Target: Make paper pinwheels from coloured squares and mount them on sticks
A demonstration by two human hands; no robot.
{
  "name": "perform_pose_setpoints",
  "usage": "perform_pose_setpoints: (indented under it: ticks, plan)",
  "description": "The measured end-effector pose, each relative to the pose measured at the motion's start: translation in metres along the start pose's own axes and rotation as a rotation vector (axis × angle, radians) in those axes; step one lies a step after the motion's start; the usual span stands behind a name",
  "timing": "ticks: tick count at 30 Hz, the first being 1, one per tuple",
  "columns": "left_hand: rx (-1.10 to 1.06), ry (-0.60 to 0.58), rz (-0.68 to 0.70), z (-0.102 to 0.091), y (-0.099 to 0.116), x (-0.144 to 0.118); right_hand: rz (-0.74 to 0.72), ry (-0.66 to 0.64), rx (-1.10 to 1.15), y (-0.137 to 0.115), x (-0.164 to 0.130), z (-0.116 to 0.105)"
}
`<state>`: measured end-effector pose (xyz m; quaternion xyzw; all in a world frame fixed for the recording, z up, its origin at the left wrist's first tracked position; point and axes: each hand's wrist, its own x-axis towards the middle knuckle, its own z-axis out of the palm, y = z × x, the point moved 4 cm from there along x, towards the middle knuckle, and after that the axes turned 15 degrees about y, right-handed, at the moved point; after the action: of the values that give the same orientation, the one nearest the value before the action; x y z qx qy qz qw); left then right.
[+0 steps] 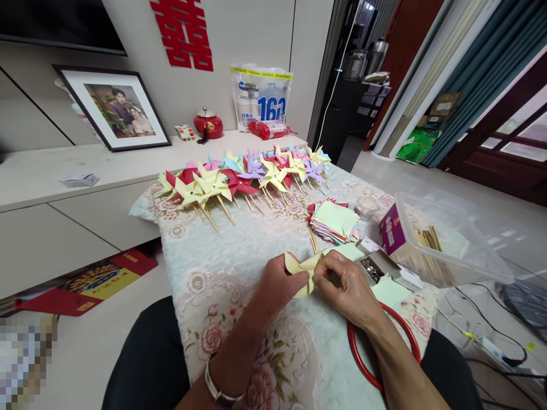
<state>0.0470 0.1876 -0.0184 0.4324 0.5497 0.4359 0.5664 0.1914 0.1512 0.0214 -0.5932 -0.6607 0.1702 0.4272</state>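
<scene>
Above the front of the table, a pale yellow paper pinwheel (304, 266) with its corners bent inward is held between both hands. My left hand (280, 285) grips its left side, thumb across the front. The fingers of my right hand (342, 285) are pinched together at its right edge; whether they hold a small part as well is hidden. Close by the right hand is an open small box of metal pins (371, 269). Red looped handles (354, 353), likely of scissors, lie under my right forearm. Pale green paper (391, 290) lies beside the box.
Finished pinwheels (252, 176) on sticks lie in rows along the table's far side. A stack of coloured paper squares (335, 221) sits right of centre, near a round clear container (366, 208). A clear plastic bin (448, 250) with wooden sticks stands at the right edge.
</scene>
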Motion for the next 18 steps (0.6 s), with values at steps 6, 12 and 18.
perform_pose_setpoints:
  ticks: [6,12,18]
  plan:
    - [0.028,-0.020,0.002,0.0008,-0.0023,0.0005,0.016,-0.007,-0.021,0.0008,0.0003,0.0009]
    - [0.078,-0.009,0.047,0.0019,-0.0067,0.0024,0.033,-0.008,-0.039,-0.0003,-0.0003,0.0000]
    - [0.111,-0.003,0.061,0.0027,-0.0080,0.0034,0.050,-0.005,-0.033,0.0009,-0.0007,0.0001]
